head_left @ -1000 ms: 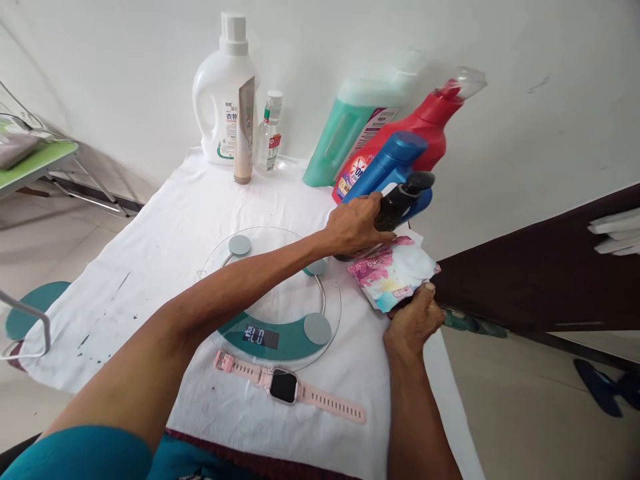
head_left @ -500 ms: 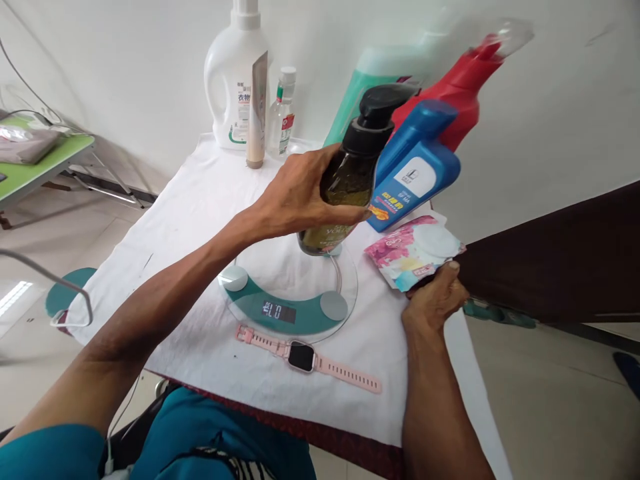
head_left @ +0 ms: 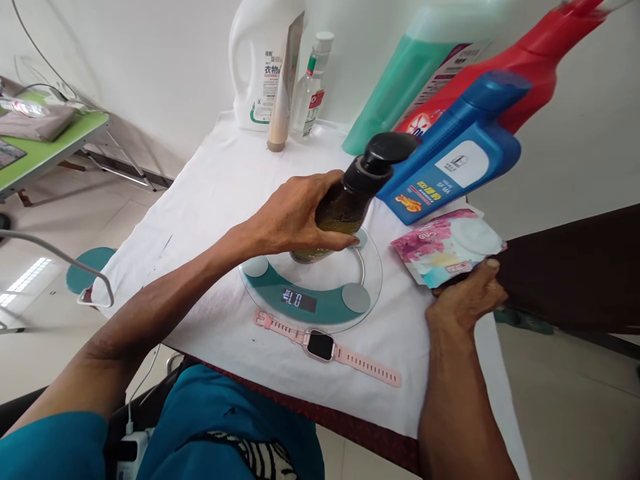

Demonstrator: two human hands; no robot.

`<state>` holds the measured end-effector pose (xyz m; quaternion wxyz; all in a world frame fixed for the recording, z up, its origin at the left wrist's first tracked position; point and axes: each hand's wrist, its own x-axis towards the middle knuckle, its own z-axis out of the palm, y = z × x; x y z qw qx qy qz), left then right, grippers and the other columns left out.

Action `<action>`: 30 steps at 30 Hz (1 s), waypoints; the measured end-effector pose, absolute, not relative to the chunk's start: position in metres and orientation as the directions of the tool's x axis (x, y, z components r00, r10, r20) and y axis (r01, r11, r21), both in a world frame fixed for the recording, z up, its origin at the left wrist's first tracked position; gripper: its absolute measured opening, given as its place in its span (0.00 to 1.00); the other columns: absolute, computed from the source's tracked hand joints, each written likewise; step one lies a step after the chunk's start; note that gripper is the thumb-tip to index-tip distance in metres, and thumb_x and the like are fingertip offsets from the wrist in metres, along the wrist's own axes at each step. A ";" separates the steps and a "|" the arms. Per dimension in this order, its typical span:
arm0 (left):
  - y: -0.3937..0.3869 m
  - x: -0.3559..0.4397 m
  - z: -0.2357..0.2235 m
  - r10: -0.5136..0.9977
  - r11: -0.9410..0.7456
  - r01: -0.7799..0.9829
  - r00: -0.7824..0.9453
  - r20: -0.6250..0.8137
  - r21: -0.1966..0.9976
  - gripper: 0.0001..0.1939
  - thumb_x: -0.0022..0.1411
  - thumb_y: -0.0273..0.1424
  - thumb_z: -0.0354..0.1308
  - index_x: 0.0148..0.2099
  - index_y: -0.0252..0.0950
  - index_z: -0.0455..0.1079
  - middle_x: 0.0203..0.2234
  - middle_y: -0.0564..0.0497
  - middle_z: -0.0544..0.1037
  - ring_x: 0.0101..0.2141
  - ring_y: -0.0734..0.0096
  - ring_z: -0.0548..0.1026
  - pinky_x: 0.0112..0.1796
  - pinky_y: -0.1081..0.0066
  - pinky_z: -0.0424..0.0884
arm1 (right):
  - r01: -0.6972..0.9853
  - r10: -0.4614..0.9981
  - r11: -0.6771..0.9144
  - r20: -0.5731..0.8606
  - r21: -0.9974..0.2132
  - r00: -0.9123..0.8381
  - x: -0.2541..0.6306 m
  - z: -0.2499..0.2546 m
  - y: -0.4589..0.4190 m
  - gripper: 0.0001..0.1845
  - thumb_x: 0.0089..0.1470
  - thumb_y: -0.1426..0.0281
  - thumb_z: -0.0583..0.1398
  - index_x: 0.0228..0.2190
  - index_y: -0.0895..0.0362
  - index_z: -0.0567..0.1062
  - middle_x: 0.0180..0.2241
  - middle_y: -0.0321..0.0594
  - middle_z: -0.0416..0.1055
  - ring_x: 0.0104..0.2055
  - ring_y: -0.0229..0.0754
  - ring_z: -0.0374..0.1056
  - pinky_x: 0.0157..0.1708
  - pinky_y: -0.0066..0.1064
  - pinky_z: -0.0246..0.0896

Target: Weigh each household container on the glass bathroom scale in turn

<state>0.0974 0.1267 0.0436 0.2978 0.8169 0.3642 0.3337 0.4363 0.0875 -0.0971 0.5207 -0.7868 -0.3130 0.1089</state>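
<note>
My left hand (head_left: pixel 300 213) is wrapped round a dark pump bottle (head_left: pixel 345 207) with a black pump top. The bottle is over the round glass scale (head_left: pixel 280 293); my hand and the bottle hide the scale's far left part, and I cannot tell whether the bottle touches the glass. The scale's small display is lit. At the right, my right hand (head_left: pixel 470 290) grips the lower edge of a pink and white pouch (head_left: pixel 445 247). In front of the scale lies a smartwatch (head_left: pixel 320 345) with a pink strap, stretched out flat.
Behind stand a white detergent jug (head_left: pixel 263 67), a beige tube (head_left: pixel 286 93), a clear bottle (head_left: pixel 307 93), a green bottle (head_left: pixel 395 87), a red bottle (head_left: pixel 530 73) and a blue bottle (head_left: pixel 450 153). A white cloth (head_left: pixel 200 207) covers the table. A green table (head_left: pixel 65 143) is at far left.
The pump bottle has come down closer to the scale in my left hand. My right hand still holds the pouch. The whole view has shifted somewhat.
</note>
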 end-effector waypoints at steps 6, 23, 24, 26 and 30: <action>0.127 0.090 0.043 0.786 -0.548 0.327 0.516 0.341 0.770 0.29 0.58 0.51 0.77 0.52 0.40 0.76 0.50 0.46 0.83 0.49 0.52 0.82 0.50 0.57 0.79 | 0.388 0.546 -0.250 0.202 -0.887 0.813 0.435 -0.099 0.088 0.30 0.66 0.43 0.46 0.28 0.54 0.66 0.23 0.36 0.61 0.26 0.39 0.60 0.22 0.31 0.59; 0.198 0.007 -0.076 0.937 -0.145 0.390 -0.241 0.253 0.909 0.35 0.74 0.63 0.51 0.25 0.41 0.66 0.18 0.53 0.62 0.23 0.68 0.61 0.29 0.65 0.60 | 0.366 0.525 -0.221 0.206 -0.904 0.826 0.430 -0.095 0.089 0.30 0.62 0.41 0.50 0.25 0.52 0.64 0.22 0.35 0.59 0.23 0.37 0.56 0.17 0.31 0.53; 0.197 0.008 -0.075 0.939 -0.147 0.403 -0.231 0.256 0.903 0.34 0.74 0.61 0.52 0.24 0.41 0.66 0.18 0.54 0.62 0.23 0.69 0.61 0.29 0.65 0.60 | 0.365 0.521 -0.218 0.208 -0.905 0.828 0.430 -0.094 0.090 0.29 0.63 0.41 0.50 0.25 0.52 0.65 0.22 0.36 0.59 0.23 0.37 0.56 0.16 0.31 0.53; 0.195 0.009 -0.073 0.942 -0.140 0.410 -0.224 0.249 0.901 0.32 0.76 0.55 0.54 0.24 0.41 0.66 0.18 0.54 0.62 0.23 0.69 0.61 0.29 0.65 0.60 | 0.361 0.516 -0.207 0.212 -0.909 0.830 0.428 -0.094 0.090 0.28 0.63 0.43 0.50 0.26 0.52 0.65 0.23 0.36 0.60 0.23 0.37 0.57 0.16 0.30 0.53; 0.194 0.008 -0.073 0.947 -0.132 0.428 -0.213 0.241 0.894 0.26 0.77 0.44 0.55 0.25 0.40 0.68 0.18 0.55 0.63 0.22 0.71 0.62 0.30 0.66 0.60 | 0.348 0.520 -0.166 0.218 -0.923 0.826 0.426 -0.093 0.091 0.27 0.63 0.43 0.51 0.26 0.53 0.65 0.23 0.36 0.59 0.22 0.36 0.56 0.15 0.30 0.51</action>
